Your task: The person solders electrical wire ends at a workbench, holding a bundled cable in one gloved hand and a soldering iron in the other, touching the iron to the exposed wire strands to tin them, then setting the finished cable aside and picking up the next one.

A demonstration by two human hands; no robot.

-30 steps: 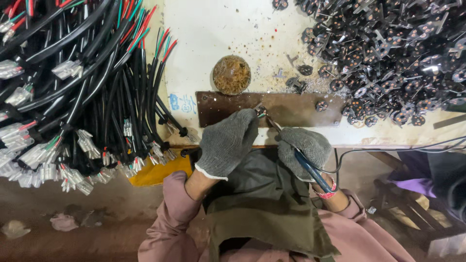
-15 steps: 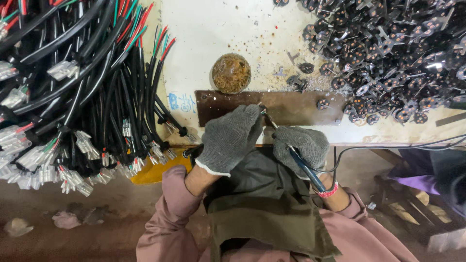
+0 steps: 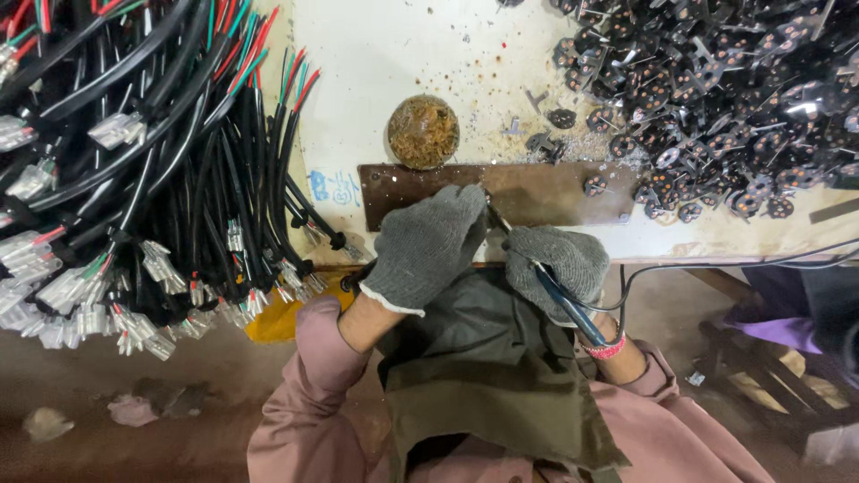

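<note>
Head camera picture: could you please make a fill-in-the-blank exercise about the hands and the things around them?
1. Both hands wear knitted gloves of ____ colour.
2. The right hand holds a thin tool with a ____ handle, its tip near the brown metal plate.
3. The left hand rests, palm down, on the near edge of the ____ metal plate.
4. The heap of black cables lies on the ____ side of the white table.

Missing words: grey; blue; brown; left
</note>
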